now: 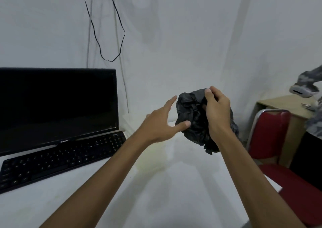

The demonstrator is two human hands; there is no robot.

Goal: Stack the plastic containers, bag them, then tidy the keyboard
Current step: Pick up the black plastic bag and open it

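A crumpled black plastic bag (pixel 191 116) hangs in the air above the white table (pixel 156 184), right of centre. My right hand (pixel 217 111) grips its top edge from the right. Just left of the bag, my left hand (pixel 162 125) has its fingers spread, the thumb touching the bag's lower left side. Pale, translucent plastic containers (pixel 129 123) show faintly behind my left hand, against the wall; their outline is unclear. The black keyboard (pixel 61 158) lies at an angle on the table's left side, in front of the monitor.
A dark monitor (pixel 55 106) stands at the left back. Black and white cables (pixel 111 36) hang on the wall. A red chair (pixel 271 133) sits past the table's right edge, with a wooden desk (pixel 285 106) and another person's sleeve (pixel 311 78) behind it.
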